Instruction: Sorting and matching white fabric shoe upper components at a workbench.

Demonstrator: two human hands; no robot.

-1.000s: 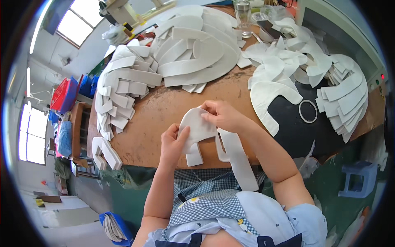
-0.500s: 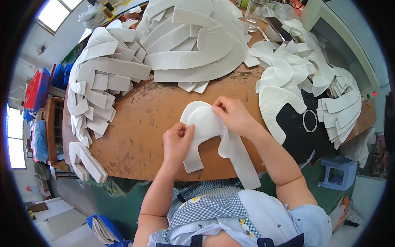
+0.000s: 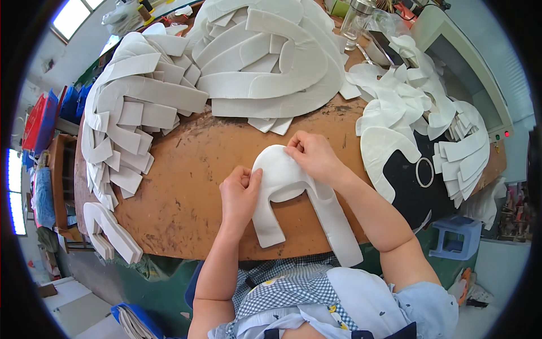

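The left hand, as I watch remotely, pinches the left edge of a white arch-shaped piece whose longer leg reaches past the near edge of the counter, while the right hand grips its upper right, bare surface separating that hand from piled white cutouts.

The head fisheye looks down at the table, seemingly from near.

Smooth, matt finish is seen on arched piece; tabletop is scuffed; stool is noted as plastic, apron as cloth, jar as glass.
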